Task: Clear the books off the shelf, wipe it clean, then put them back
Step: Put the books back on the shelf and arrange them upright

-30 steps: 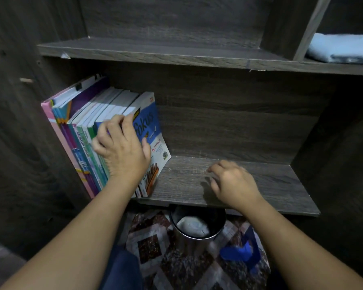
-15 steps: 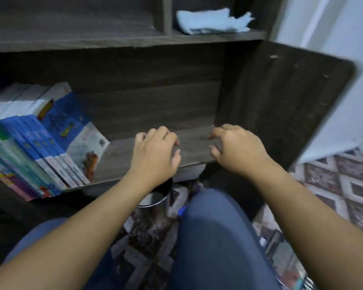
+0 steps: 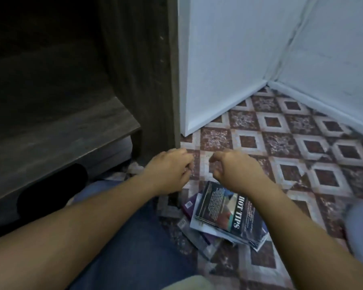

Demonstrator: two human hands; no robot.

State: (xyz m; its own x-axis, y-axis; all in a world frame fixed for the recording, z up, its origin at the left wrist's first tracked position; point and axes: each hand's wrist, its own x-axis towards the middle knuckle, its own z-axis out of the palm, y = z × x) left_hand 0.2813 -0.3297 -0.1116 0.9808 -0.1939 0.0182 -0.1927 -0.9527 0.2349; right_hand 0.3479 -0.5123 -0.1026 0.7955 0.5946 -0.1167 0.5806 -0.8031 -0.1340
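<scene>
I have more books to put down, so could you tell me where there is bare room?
The tiled floor is bare between the book pile and the white wall, right of the side panel. The visible stretch of shelf board is bare too. It is crowded only where the pile lies, under the right forearm.

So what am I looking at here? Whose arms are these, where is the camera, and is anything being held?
There is no machine here. These are a person's two bare arms, filmed by one wide-angle camera worn on the head, which looks forward and down. The left hand and right hand hover side by side above the patterned floor. Their fingers are loosely curled and hold nothing. Just below the right wrist, a loose pile of books lies on the floor. The dark wooden shelf is on the left. The blue at the bottom is the person's trouser leg.
</scene>
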